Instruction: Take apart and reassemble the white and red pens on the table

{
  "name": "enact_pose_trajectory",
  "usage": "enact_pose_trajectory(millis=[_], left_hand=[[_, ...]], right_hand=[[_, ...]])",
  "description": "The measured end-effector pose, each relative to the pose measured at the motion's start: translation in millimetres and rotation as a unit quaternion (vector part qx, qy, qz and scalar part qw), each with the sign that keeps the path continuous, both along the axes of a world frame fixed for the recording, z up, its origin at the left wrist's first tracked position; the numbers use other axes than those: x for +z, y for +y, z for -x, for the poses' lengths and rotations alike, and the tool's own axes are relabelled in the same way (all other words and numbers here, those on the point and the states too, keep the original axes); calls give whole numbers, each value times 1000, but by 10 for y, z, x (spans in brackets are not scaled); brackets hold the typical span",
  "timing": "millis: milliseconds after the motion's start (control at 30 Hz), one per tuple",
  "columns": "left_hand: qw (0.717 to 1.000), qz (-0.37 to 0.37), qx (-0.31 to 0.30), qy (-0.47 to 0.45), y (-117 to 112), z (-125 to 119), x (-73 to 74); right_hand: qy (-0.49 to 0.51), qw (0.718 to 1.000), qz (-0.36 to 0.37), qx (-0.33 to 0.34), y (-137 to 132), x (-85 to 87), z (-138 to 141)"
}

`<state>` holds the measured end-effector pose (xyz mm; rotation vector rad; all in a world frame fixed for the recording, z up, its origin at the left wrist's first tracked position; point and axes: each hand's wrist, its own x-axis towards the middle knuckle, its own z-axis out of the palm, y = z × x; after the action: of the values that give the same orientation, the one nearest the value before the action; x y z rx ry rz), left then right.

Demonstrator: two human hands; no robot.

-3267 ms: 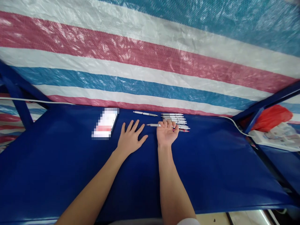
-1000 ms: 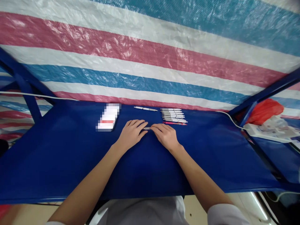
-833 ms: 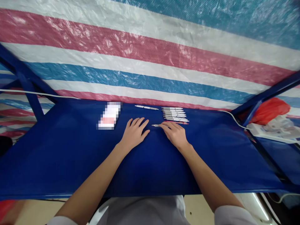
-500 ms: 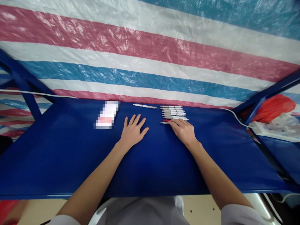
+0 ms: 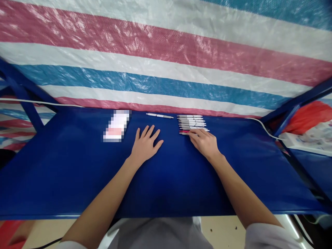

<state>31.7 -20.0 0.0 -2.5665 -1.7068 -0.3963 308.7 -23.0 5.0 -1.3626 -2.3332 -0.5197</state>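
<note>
My left hand lies flat on the blue tabletop, fingers spread and holding nothing. At the near end of a row of white and grey pens, my right hand has its fingers closed on a pen. Only the grey left end of that pen shows; the rest is under my fingers. Right against it lies a pen with a pink-red part, also partly covered by the hand. One more white pen lies apart from the row, beyond my left hand.
A blurred-out white and pink flat item lies left of my left hand. Behind the table hangs a striped plastic sheet. Blue frame bars stand at both sides. A white power strip and red plastic bag are at far right.
My right hand has slid the nearest pen a little away from me, up against the pink-red pen. The left hand stays flat; the view has shifted slightly.
</note>
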Motion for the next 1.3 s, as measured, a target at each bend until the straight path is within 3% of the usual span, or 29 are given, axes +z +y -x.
enact_pose_trajectory(millis=[833,1100,1300], left_hand=[[1000,-15,-9,-14,-39,19,9],[1000,-11,-7,2,-96,258,68],[999,-5,-25,24,-120,378,54]], right_hand=[[17,999,37,-29,-61,58,250],[95,993,70,-4,-122,154,769],[125,988,87,21,-1,-12,1185]])
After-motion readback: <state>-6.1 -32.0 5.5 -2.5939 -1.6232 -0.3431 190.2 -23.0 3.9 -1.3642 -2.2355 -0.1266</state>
